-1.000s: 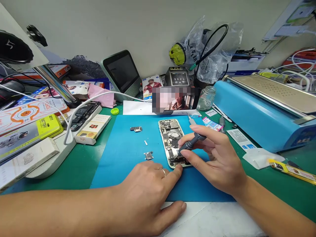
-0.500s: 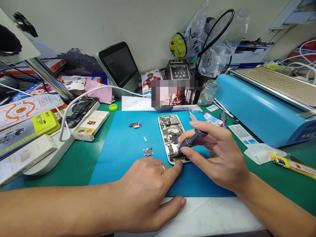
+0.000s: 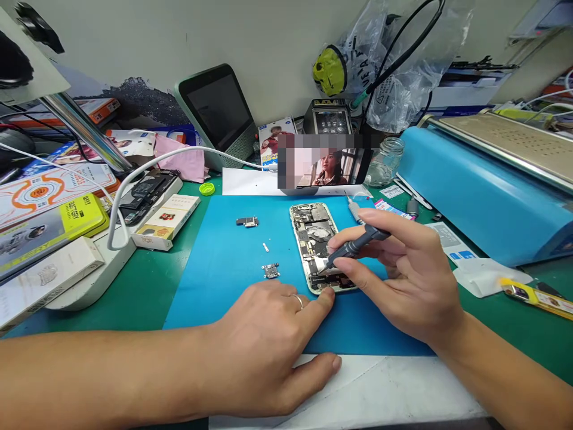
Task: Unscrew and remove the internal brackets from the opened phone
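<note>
An opened phone (image 3: 319,232) with bare inner parts lies on the blue mat (image 3: 215,257). My left hand (image 3: 268,334) rests flat at its lower end, the index fingertip pressing on the bottom edge and the thumb stretched away. In my right hand (image 3: 403,280), a dark screwdriver (image 3: 351,248) is pinched between thumb and fingers. It slants down to the left, and its tip is over the lower part of the phone; whether it touches I cannot tell. Left of the phone lie a small metal bracket part (image 3: 248,221), a tiny white strip (image 3: 265,246) and a small metal module (image 3: 270,270).
Behind the mat a phone playing a video (image 3: 331,167) stands propped near a glass jar (image 3: 387,158). A blue machine (image 3: 465,197) is at the right, with a yellow cutter knife (image 3: 537,298) in front. Boxes (image 3: 166,222) and a white cable (image 3: 179,158) crowd the left.
The screwdriver now leans over further, its handle end shifted right and its tip towards the left. My left hand keeps its fingertip on the phone's edge. The whole view has shifted slightly.
</note>
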### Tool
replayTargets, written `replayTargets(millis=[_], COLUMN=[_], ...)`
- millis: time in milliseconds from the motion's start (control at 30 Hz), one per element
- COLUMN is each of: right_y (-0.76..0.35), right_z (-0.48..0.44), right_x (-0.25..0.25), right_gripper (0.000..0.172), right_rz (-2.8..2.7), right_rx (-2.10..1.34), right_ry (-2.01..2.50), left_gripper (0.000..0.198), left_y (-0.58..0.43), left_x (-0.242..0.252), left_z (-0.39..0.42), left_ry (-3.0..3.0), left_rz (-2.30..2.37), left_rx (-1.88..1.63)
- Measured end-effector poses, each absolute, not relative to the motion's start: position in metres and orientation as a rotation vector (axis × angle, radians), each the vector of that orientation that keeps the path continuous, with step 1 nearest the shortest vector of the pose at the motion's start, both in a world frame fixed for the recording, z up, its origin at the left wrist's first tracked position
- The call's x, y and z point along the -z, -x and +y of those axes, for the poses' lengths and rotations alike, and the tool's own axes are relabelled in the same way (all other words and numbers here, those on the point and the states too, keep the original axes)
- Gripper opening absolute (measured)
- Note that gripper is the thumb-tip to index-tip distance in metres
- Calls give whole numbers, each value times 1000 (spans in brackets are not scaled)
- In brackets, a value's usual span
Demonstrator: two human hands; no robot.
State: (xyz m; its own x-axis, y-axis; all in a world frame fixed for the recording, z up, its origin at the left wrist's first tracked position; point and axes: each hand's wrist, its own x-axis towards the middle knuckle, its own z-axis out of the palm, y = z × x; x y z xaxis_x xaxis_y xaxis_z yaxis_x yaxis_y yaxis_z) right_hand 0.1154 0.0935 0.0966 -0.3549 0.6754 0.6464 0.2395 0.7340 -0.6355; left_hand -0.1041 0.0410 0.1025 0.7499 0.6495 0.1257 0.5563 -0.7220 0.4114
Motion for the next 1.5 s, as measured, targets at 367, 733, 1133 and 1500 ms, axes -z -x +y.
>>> replayTargets(millis=[367,733,1133,1500], right_y=[-116,-93,-92,-92], right_z=[74,4,-4,-6], right_x=[-120,-100,-89,-89], right_gripper=[64,55,56,57], right_rz=[-1657,-1124,-1183,-1228], right_rx=[-476,-539,-572,-542], right_ry=[717,891,821,871], left_gripper=[21,33,33,27], left_y=[101,102,103,102], left_x=[-107,-112,-103,-101], left_z=[44,42,42,44], left_ry=[-2066,-2078,-2057,-2052], left_rz=[1017,1028,960,862], left_rx=[-652,-632,-715,-741])
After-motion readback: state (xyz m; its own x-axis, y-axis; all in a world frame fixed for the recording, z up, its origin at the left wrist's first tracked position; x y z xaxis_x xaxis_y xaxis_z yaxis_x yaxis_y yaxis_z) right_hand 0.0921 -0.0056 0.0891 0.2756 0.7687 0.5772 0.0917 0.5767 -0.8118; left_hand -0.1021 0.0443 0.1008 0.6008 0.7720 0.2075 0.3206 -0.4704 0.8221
